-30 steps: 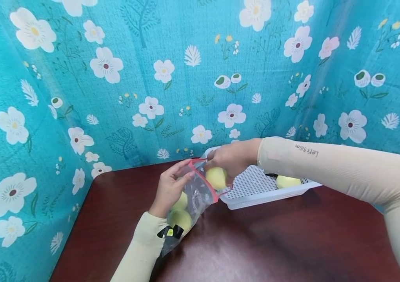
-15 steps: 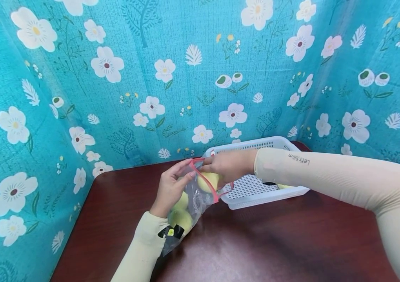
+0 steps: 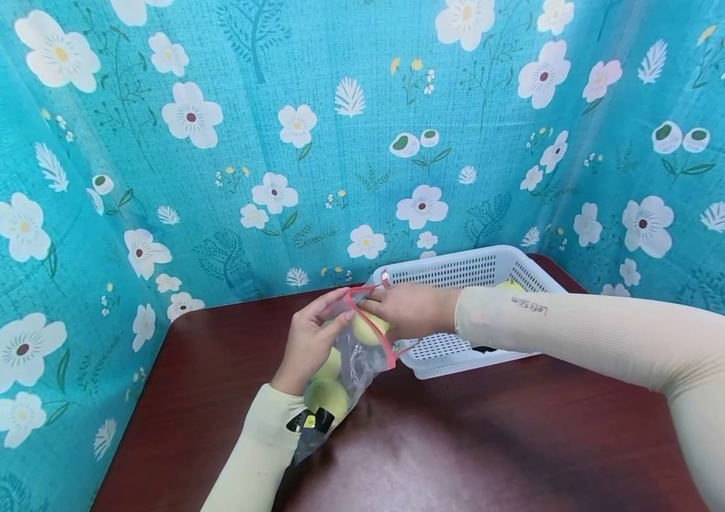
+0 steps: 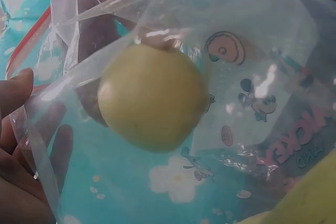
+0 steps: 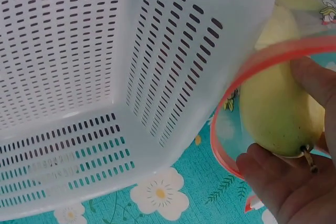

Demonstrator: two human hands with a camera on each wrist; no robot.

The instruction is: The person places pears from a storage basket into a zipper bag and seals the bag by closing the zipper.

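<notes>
In the head view my left hand pinches the red-edged mouth of a clear zip bag, holding it tilted. My right hand is at that mouth, gripping a yellow pear just inside it. From the right wrist, the pear shows its stem toward the palm, with fingers and thumb around it inside the red rim. The left wrist view shows the pear through the printed plastic. Lower in the bag sit more pears.
A white perforated basket stands right behind the bag, under my right forearm, with another yellow pear partly showing in it. The dark red table meets a flowered teal cloth at the back.
My right hand has moved left with the pear, from the bag's mouth to slightly deeper inside. The right forearm has lowered, showing more of the basket. The left hand holds its place.
</notes>
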